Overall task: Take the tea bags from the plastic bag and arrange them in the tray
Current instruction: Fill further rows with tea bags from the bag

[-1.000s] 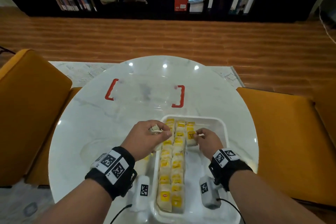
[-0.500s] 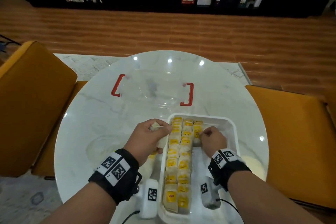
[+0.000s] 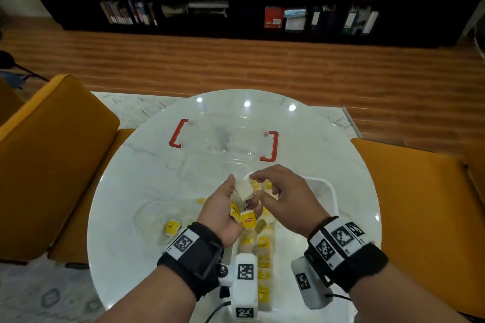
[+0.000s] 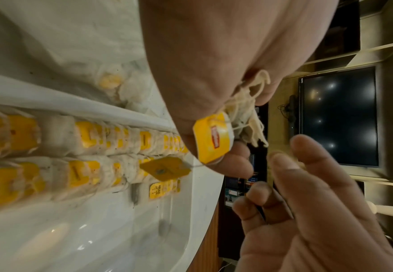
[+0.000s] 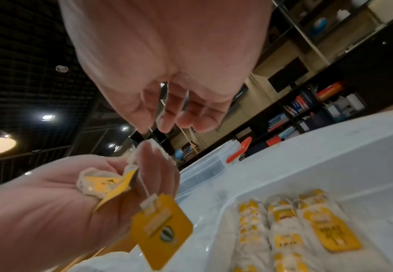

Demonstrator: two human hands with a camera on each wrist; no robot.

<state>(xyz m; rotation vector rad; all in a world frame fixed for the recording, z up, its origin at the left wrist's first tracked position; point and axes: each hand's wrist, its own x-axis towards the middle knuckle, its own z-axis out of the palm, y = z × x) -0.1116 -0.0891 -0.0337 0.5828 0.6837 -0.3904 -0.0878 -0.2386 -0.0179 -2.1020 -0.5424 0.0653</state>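
My left hand (image 3: 231, 207) is turned palm up over the near-left part of the white tray (image 3: 332, 191). It holds several tea bags (image 3: 244, 189) with yellow tags, and one tag (image 3: 248, 220) dangles on its string. My right hand (image 3: 258, 189) hovers just over them with its fingertips drawn together. In the right wrist view the right hand (image 5: 160, 123) seems to pinch a thin string above the tea bags (image 5: 102, 182). Rows of tea bags (image 3: 263, 246) lie in the tray. The clear plastic bag (image 3: 157, 217) lies left of the tray with some tea bags inside.
A clear box with red handles (image 3: 223, 141) stands beyond the tray on the round marble table (image 3: 147, 186). Orange chairs (image 3: 52, 152) flank the table on both sides. The tray's right half (image 5: 330, 147) is bare.
Both hands rose off the tray. The left hand turned palm up, showing its tea bags. The right hand left the short third row and came over the left hand.
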